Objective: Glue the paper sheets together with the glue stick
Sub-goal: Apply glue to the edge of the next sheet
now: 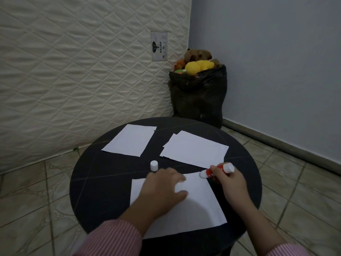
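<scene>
A white paper sheet (195,206) lies at the near side of the round black table (103,174). My left hand (162,187) rests flat on it, fingers spread, pressing it down. My right hand (230,183) grips a red and white glue stick (216,170), its uncapped white tip touching the sheet's far right corner. The white cap (154,165) stands upright on the table just beyond my left hand. Farther back lie a single sheet (131,140) on the left and a small stack of sheets (195,148) on the right.
A quilted mattress (73,71) leans upright behind the table on the left. In the corner stands a black bag (198,97) filled with plush toys. Tiled floor (295,182) surrounds the table, and a pale wall runs along the right.
</scene>
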